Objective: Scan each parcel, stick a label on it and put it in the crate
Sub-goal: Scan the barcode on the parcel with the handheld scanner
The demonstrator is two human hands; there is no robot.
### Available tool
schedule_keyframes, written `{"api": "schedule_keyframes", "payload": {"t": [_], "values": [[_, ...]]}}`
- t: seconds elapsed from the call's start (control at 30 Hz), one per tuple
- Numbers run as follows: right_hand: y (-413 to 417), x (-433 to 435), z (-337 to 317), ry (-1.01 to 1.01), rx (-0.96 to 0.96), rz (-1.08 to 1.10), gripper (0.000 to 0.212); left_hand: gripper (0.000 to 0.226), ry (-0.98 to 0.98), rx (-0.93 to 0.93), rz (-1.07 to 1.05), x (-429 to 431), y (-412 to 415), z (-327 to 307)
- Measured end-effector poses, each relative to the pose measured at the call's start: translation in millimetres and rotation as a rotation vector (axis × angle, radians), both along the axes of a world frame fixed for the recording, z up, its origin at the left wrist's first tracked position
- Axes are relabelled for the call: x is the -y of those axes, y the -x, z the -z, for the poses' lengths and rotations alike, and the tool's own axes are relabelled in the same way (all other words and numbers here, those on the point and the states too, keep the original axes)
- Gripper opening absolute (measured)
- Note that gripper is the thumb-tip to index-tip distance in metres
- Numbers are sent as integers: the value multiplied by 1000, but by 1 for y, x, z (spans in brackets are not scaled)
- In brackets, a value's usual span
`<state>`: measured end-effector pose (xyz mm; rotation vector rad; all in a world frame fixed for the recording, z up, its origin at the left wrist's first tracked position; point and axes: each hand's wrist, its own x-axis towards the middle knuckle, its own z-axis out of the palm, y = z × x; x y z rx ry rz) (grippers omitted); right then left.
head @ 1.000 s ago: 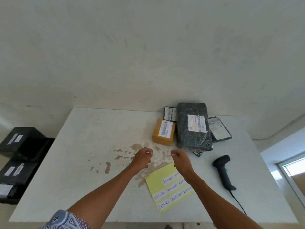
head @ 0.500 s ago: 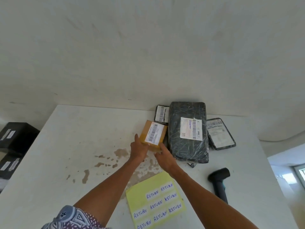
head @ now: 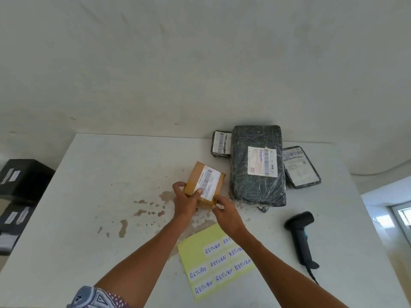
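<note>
A person's left hand [head: 185,204] and right hand [head: 225,211] grip the near end of a small brown cardboard parcel [head: 195,177] at the middle of a stained white table [head: 100,174]. The left fingers [head: 178,185] curl round its near-left corner, with the thumb pressed on the barcode label [head: 208,183]. The right fingers pinch the near-right corner. A large black-wrapped parcel [head: 258,192] lies just to its right. A yellow sheet of RETURN stickers [head: 200,247] and a barcode scanner [head: 300,232] lie nearer the person.

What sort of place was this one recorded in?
Probably a parcel returns or dispatch desk: barcode-labelled parcels, including the brown box in the left hand and right hand, a barcode scanner, and a yellow sheet of handwritten RETURN stickers on a stained white table.
</note>
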<state>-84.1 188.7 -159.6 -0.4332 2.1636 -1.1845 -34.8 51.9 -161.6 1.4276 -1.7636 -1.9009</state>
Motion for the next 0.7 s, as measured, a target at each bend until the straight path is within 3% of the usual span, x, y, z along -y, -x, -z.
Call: {"api": "schedule_keyframes", "payload": {"t": [0.1,0.2,0.33,0.4,0.5,0.57,0.7], "values": [[0,-22,-8,-36,-18,-29,29,43,-21,-81,13,-1,-13,-1],[1,-59,-18,-99,-177,57,21,41,-46,-88,78,-5,-28,1],[10,-120,-22,-311,-484,282,13,38,-29,-44,123,-15,-41,8],[16,-147,-17,-464,-536,345,7,34,-8,-24,168,-22,-44,9],[23,-177,-4,-746,-353,373,47,31,42,-19,267,-36,-46,8],[25,-188,3,-777,-251,320,73,34,89,-24,310,-43,-46,9],[33,-196,20,-724,-216,380,77,34,85,-24,305,-49,-48,11]]}}
